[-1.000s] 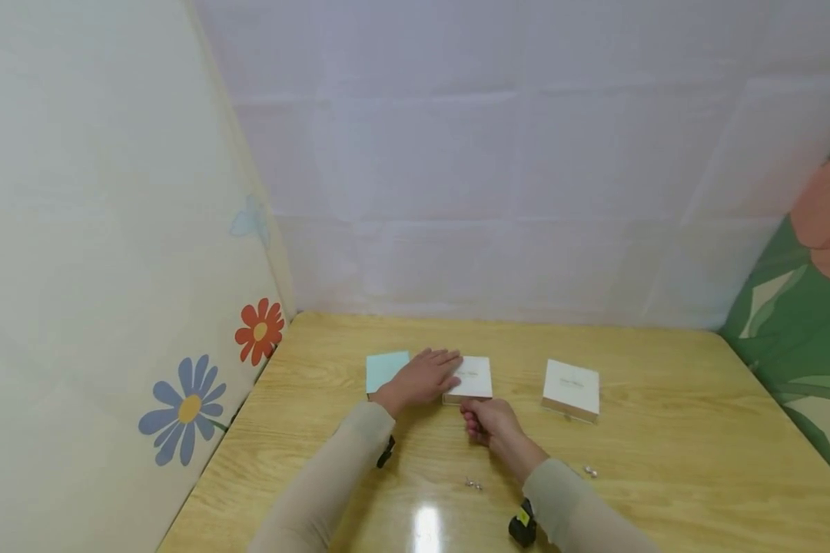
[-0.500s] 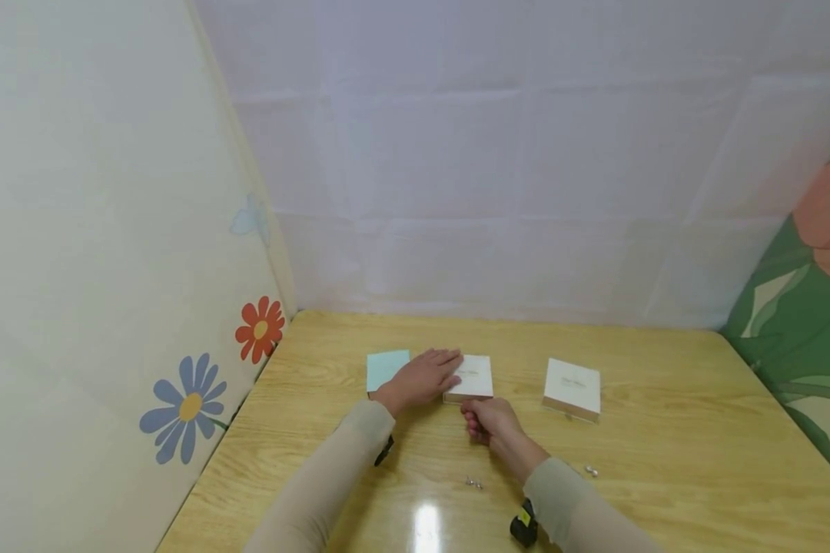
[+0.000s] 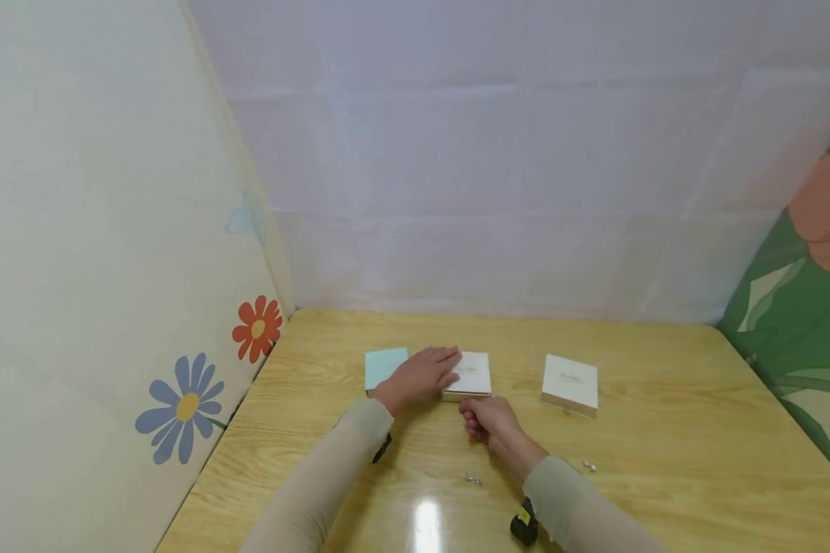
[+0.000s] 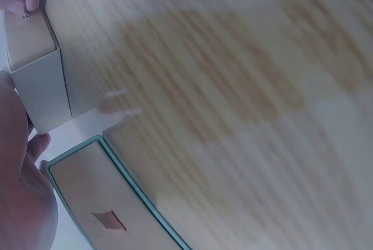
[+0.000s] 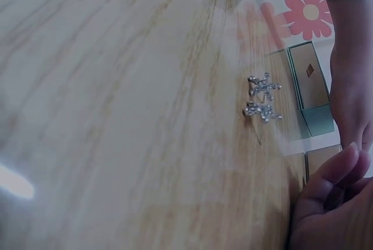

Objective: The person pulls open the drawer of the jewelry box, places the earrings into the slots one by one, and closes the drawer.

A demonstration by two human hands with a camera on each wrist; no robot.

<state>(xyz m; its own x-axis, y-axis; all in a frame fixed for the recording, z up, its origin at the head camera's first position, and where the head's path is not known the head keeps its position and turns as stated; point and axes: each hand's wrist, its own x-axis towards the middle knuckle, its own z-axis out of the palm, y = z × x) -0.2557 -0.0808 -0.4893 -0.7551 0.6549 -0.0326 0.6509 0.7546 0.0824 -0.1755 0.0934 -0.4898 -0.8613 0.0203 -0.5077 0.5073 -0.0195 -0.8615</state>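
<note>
Head view, left to right: one mint box [image 3: 386,367] at centre-left, left hand [image 3: 422,376] lying flat with fingers straight on one white box [image 3: 472,375]; right hand [image 3: 487,418] curled at its near edge, what it holds hidden. A second white box [image 3: 570,384] sits right, lettering unreadable. Two earring pairs [image 3: 473,481] [image 3: 589,465] lie lower centre; table [image 3: 664,461] free rightward.

My left hand [image 3: 420,376] rests on the middle box [image 3: 472,374]; my right hand [image 3: 487,418] is just before it. Another box [image 3: 570,384] lies right, earrings [image 3: 473,481] behind my right hand.
</note>
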